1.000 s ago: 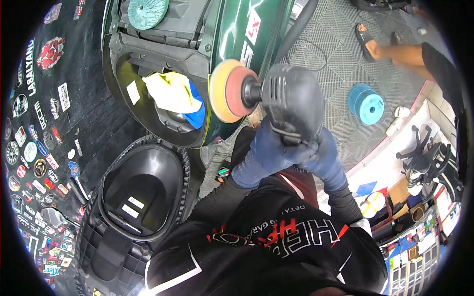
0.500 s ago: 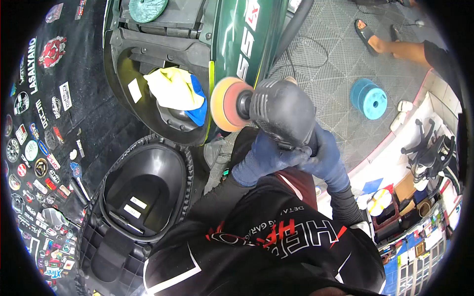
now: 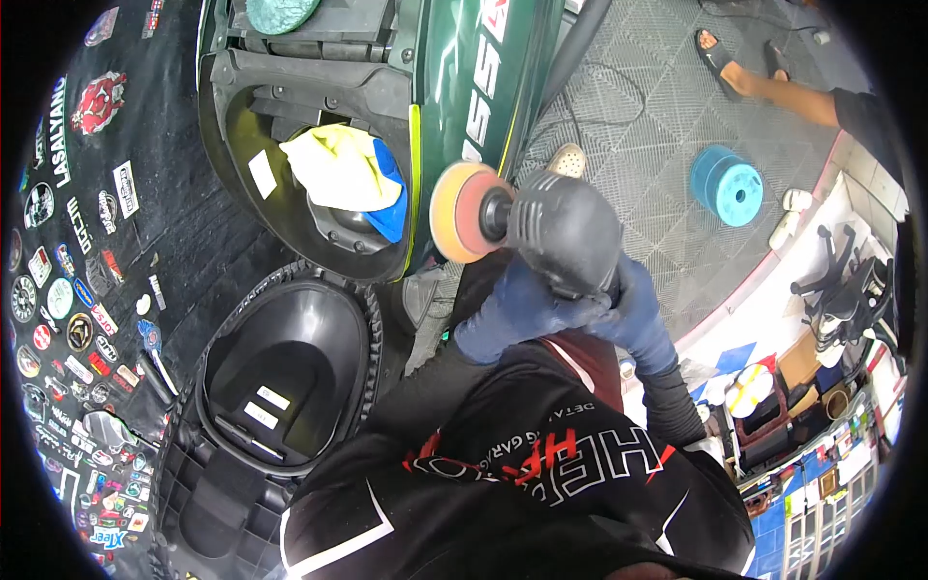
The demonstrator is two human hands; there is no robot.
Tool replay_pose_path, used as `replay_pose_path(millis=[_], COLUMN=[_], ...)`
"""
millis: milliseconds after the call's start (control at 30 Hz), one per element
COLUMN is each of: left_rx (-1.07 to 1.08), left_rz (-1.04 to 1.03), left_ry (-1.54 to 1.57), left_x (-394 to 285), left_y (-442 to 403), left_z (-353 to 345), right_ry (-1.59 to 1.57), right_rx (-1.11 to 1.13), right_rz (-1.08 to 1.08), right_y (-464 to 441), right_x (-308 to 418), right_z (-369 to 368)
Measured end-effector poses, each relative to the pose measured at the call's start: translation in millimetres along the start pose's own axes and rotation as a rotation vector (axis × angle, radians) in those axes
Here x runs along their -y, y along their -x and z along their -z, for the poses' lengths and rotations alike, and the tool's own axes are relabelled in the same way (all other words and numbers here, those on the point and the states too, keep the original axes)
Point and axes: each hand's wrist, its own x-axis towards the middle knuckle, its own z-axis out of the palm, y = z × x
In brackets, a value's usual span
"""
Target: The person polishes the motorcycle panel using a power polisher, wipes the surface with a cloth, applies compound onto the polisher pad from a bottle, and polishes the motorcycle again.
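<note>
A black polisher (image 3: 565, 232) with a round yellow and orange pad (image 3: 464, 212) is held in front of my body, its pad facing left. My left hand (image 3: 522, 309), in a blue glove, is closed on the lower part of the tool. From the other side my right hand (image 3: 633, 314), gloved too, grips the same part. Beside the pad is a glossy green body panel (image 3: 478, 77) of a scooter; a narrow gap shows between pad and panel. Yellow and blue cloths (image 3: 348, 174) lie in the compartment left of the panel.
An upturned black seat (image 3: 285, 367) stands at lower left. A teal disc (image 3: 280, 12) rests at the top. On the tiled floor (image 3: 638, 145) are a turquoise spool (image 3: 725, 186) and a cable. Another person's leg (image 3: 788, 97) shows at upper right; a cluttered shelf (image 3: 822, 503) at lower right.
The polisher has shifted slightly down, then right, with both hands on it. Its pad has moved from over the green panel's edge to below it. The other person's leg has shifted a little.
</note>
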Motion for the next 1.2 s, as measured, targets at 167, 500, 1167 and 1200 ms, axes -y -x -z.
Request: replay_pose_path(millis=[167, 500, 1167, 1200], left_rx=[0.146, 0.088, 0.473, 0.309], left_rz=[0.274, -0.301, -0.053, -0.274], left_ry=[0.150, 0.077, 1.253, 0.783], left_x=[-3.6, 9.4, 11.8, 16.4], left_y=[-10.5, -50.1, -67.5, -79.6], left_z=[-0.6, -17.7, -19.9, -23.1], right_ry=[-0.014, 0.662, 1.063, 1.055], right_rx=[-0.106, -0.320, -0.142, -0.225], right_rz=[0.015, 0.185, 0.311, 0.329], right_y=[-1.6, 1.3, -12.3, -17.6], right_x=[9.1, 54.4, 89.6, 92.0], right_z=[5.4, 52.3, 80.9, 83.3])
